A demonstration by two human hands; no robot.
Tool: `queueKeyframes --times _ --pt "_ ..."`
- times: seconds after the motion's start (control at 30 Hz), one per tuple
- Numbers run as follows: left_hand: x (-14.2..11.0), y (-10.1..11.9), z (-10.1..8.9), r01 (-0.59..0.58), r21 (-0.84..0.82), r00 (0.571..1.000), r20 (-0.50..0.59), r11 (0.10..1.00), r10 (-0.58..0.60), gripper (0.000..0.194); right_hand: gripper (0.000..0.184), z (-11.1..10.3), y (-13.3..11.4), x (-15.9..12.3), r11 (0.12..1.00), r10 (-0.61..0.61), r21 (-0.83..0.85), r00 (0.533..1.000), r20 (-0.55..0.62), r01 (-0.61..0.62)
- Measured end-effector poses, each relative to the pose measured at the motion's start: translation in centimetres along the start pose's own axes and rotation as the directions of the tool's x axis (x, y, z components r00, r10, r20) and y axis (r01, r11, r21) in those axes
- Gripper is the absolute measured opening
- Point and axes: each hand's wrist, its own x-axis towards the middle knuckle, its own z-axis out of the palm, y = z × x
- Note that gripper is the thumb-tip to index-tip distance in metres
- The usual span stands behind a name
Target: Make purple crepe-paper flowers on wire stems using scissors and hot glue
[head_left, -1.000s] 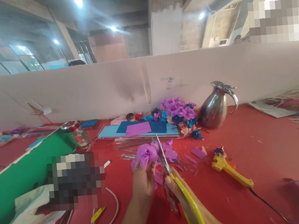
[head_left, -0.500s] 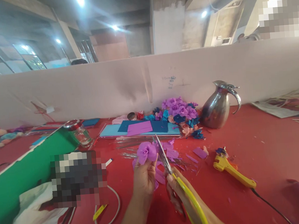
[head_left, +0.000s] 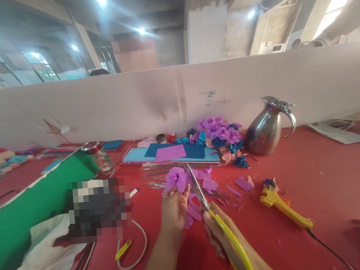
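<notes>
A purple paper flower [head_left: 176, 179] is pinched from below by the fingers of my left hand [head_left: 174, 204], its petals facing up. My right hand [head_left: 220, 227] grips a pair of scissors with yellow handles [head_left: 236, 243]. Their metal blades [head_left: 197, 187] point up and away, close to the flower's right edge. Whether the blades touch a petal I cannot tell. Under and behind the hands lie loose purple paper petals [head_left: 209, 184] and thin wires [head_left: 158, 186].
Purple, blue and pink flowers [head_left: 222, 130] are heaped behind, beside stacked paper sheets [head_left: 170, 152]. A steel jug [head_left: 265, 130] stands right of them. A yellow glue gun [head_left: 285, 210] with a cord lies at right. At left are a glass jar [head_left: 99, 159] and a green board [head_left: 45, 204].
The view has shifted slightly, so the background sits a little farther right. The flower has tipped a little in my left hand. Both hands keep their holds.
</notes>
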Motion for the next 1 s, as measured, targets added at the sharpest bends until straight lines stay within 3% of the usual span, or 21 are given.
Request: queueKeyframes --times 0.17,0.33,0.53,0.67,0.77,0.83,0.87,0.93,1.0 --pt "-0.2 0.4 0.4 0.018 -0.073 0.999 -0.027 0.997 -0.020 0.043 0.049 0.0 0.1 0.1 1.000 -0.022 0.001 1.000 -0.009 0.022" --pt "-0.2 0.6 0.6 0.010 -0.063 1.000 0.010 0.998 -0.010 0.037 0.050 0.0 0.2 0.1 1.000 0.016 -0.013 0.999 -0.029 -0.016" --pt "-0.1 0.7 0.5 0.019 -0.098 1.000 -0.010 0.995 -0.020 0.038 0.047 0.2 0.2 -0.2 0.998 -0.021 -0.053 0.999 -0.036 0.019" --pt "0.1 0.7 0.4 -0.003 -0.097 1.000 -0.025 0.995 0.001 0.034 0.052 0.2 0.4 0.0 0.996 0.008 -0.091 0.992 -0.124 -0.020" --pt "0.3 0.6 0.3 -0.022 -0.056 1.000 -0.001 0.998 0.022 0.033 0.050 -1.6 0.0 0.7 0.968 -0.124 -0.242 0.961 -0.245 0.063" --pt "0.4 0.4 0.2 -0.025 -0.012 0.999 0.026 1.000 0.025 0.039 0.040 -3.6 -0.6 1.3 0.857 -0.294 -0.500 0.916 -0.273 0.126" --pt "0.5 0.3 0.2 -0.030 0.008 0.998 0.046 1.000 0.030 0.041 0.035 -4.5 -0.9 1.6 0.758 -0.350 -0.647 0.889 -0.297 0.082" --pt "0.4 0.0 0.1 -0.048 0.038 0.995 0.092 0.998 0.044 0.040 0.031 -6.0 -1.4 2.1 0.520 -0.388 -0.847 0.853 -0.349 -0.110" --pt "0.4 -0.3 0.0 -0.060 0.068 0.991 0.124 0.996 0.051 0.036 0.032 -6.7 -1.6 2.4 0.311 -0.364 -0.911 0.852 -0.377 -0.270"
